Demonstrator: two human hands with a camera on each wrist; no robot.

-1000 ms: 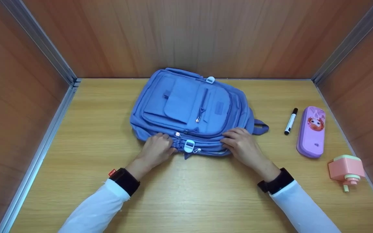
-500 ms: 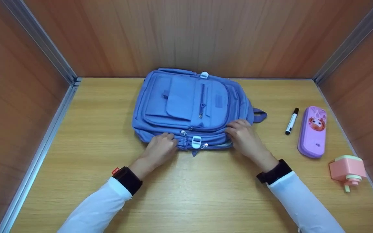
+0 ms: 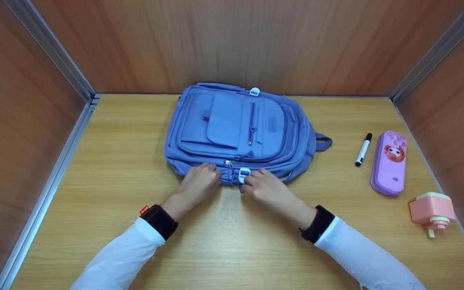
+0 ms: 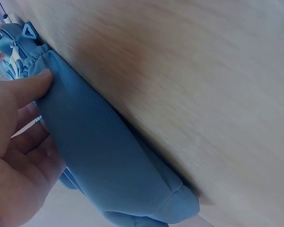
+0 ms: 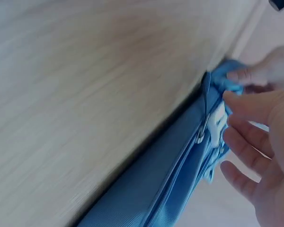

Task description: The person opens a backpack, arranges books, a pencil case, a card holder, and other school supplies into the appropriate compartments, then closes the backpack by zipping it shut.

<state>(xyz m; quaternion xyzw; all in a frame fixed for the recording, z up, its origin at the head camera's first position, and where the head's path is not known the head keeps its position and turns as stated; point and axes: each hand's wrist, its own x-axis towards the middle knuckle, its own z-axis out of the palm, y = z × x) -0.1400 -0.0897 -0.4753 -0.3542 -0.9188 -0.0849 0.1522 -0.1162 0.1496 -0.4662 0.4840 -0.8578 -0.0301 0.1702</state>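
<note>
A soft blue bag lies on the wooden table, the left hand pinching its ribbed, bunchy pocket, the right hand, fingers loosely apart, by the white buckle.

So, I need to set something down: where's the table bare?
Bare: between the left wall and the backpack, and at the front between the white sleeves. Crowded: the right side, with marker, purple case and pink gadget.
</note>
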